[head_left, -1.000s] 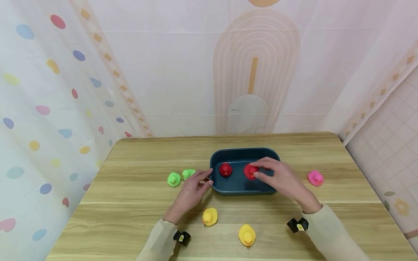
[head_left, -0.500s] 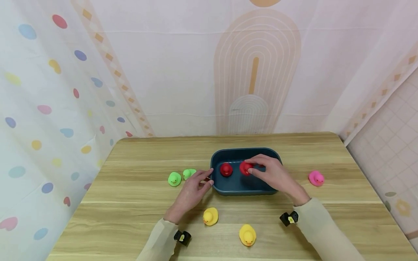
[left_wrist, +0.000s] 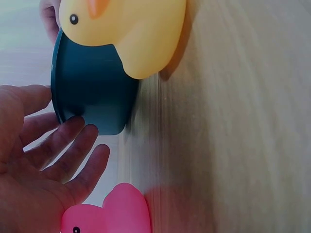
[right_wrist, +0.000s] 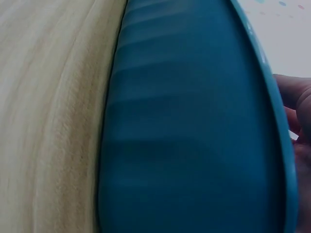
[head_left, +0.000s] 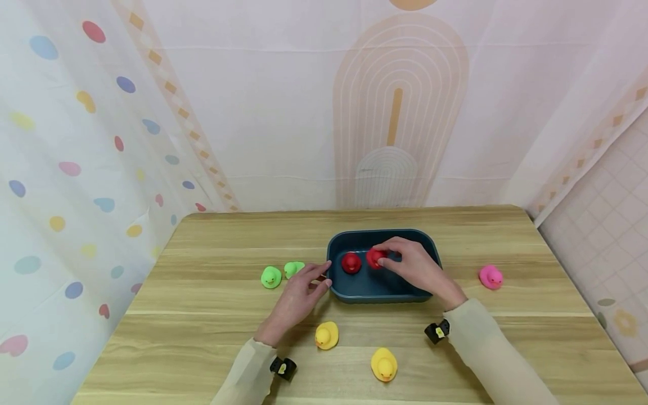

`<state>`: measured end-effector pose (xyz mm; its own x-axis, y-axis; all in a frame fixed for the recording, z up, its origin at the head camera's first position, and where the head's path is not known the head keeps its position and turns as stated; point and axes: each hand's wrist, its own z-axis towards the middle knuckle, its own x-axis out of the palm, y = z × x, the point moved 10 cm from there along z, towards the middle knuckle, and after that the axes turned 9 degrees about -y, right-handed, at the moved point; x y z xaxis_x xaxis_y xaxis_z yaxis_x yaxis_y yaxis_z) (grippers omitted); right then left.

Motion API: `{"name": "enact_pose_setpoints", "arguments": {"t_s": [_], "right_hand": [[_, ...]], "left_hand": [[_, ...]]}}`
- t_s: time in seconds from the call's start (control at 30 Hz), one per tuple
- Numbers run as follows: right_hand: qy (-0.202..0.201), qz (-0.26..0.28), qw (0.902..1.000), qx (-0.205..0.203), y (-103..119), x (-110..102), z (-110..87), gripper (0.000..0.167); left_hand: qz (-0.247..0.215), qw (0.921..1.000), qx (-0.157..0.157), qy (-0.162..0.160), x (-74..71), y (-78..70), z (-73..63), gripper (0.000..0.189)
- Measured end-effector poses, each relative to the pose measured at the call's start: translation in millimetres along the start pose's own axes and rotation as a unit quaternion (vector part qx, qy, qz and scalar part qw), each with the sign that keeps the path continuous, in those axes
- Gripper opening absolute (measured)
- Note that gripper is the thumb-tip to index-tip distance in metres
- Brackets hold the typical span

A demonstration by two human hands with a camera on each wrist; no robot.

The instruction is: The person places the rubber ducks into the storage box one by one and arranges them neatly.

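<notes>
A dark blue plastic bin (head_left: 354,297) stands on the wooden table. Inside it, my right hand (head_left: 415,267) pinches a red rubber duck (head_left: 373,258) between thumb and fingers, close to the left-hand red duck (head_left: 351,262). My left hand (head_left: 298,292) rests at the bin's left end, with fingertips against its outer wall and rim. In the left wrist view its fingers (left_wrist: 80,155) are spread and lightly bent. A pink duck (left_wrist: 124,213) sits beside those fingers, covered by the hand in the head view. The right wrist view mostly shows the bin's ribbed side (right_wrist: 189,111).
Two green ducks (head_left: 271,277) sit left of the bin. A yellow duck (head_left: 327,336) and another yellow duck (head_left: 384,364) are nearer the front. Far to the right sits a pink duck (head_left: 491,277) on the wooden table (head_left: 202,337). A patterned curtain (head_left: 278,112) hangs behind.
My right hand has carried the red duck leftward inside the bin, nearer to the other red duck. The left hand stays at the bin's left end.
</notes>
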<state>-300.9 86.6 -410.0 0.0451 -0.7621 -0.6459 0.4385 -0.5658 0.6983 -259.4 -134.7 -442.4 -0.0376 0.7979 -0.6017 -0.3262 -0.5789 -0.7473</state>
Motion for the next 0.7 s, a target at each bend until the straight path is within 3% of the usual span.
{"name": "enact_pose_setpoints", "arguments": {"t_s": [0.7], "right_hand": [[0.032,-0.018,0.9987,0.034,-13,23,12.6,0.027]], "left_hand": [[-0.008,1.0000,-0.002,-0.001,-1.0,0.3,0.7,0.044]]}}
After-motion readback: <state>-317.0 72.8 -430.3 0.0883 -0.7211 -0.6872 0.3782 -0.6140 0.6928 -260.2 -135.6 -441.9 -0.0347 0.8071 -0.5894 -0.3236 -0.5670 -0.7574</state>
